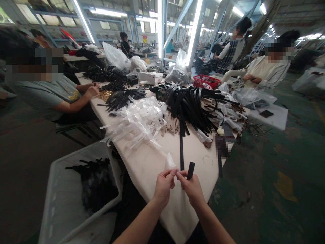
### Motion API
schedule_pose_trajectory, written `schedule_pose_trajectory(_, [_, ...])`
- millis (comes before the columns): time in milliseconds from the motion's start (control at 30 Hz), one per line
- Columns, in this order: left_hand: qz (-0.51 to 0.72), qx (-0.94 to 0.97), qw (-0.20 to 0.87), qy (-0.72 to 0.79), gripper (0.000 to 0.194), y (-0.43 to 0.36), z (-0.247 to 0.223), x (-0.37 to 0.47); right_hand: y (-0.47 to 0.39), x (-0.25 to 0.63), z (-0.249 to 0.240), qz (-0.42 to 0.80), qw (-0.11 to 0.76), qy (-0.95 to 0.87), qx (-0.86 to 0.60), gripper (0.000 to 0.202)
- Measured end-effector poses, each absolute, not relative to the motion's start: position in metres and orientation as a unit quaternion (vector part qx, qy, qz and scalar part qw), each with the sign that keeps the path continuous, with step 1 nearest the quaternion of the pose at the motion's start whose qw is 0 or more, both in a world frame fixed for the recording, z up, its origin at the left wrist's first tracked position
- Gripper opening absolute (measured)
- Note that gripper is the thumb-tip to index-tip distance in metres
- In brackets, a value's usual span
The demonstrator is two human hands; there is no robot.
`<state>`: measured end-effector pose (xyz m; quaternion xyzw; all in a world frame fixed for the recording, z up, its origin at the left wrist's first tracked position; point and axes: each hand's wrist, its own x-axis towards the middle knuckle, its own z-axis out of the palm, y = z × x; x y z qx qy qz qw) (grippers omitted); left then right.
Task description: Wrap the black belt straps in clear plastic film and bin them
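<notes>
My left hand (164, 185) pinches the mouth of a clear plastic sleeve (170, 162) near the table's front end. Touching it at the fingertips, my right hand (191, 189) is closed around a black strap (190, 170), whose rounded end sticks up past the fingers. Whether the right fingertips also grip the sleeve, I cannot tell. Beyond the hands, another black strap (181, 152) runs down the table from a large heap of black straps (188, 105). Left of that heap lies a tangled pile of clear plastic sleeves (139, 118).
A white bin (54, 189) holding black pieces stands at the left. On the pale table (137, 156) are a white box (151, 78) and a red basket (206, 81). A co-worker (73, 105) sits at the left edge; another person (266, 71) works at the right.
</notes>
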<state>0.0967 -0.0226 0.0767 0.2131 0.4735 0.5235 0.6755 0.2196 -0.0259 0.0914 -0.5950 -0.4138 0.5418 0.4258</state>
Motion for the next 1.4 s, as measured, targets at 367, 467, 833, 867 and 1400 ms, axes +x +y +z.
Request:
schedule_pose_trajectory(367, [0.487,0.228,0.743,0.398,0.03,-0.024,0.087,0.096,-0.024,0.211,0.107,0.56,0.469,-0.387,-0.563,0.047])
schedule_pose_trajectory(467, [0.493,0.23,0.731,0.411,0.031,-0.022,0.085,0.095,-0.024,0.209,0.111,0.541,0.469,-0.411,-0.564,0.048])
schedule_pose_trajectory(833, [0.525,0.186,0.713,0.425,0.03,-0.018,0.088,0.093,-0.022,0.211,0.108,0.537,0.467,-0.408,-0.572,0.038])
schedule_pose_trajectory(867, [0.52,0.185,0.722,0.417,0.031,-0.019,0.089,0.094,-0.022,0.21,0.109,0.549,0.473,-0.405,-0.558,0.038])
schedule_pose_trajectory(1400, [0.543,0.151,0.724,0.397,0.03,-0.011,0.089,0.093,-0.019,0.214,0.112,0.611,0.425,-0.404,-0.533,0.053])
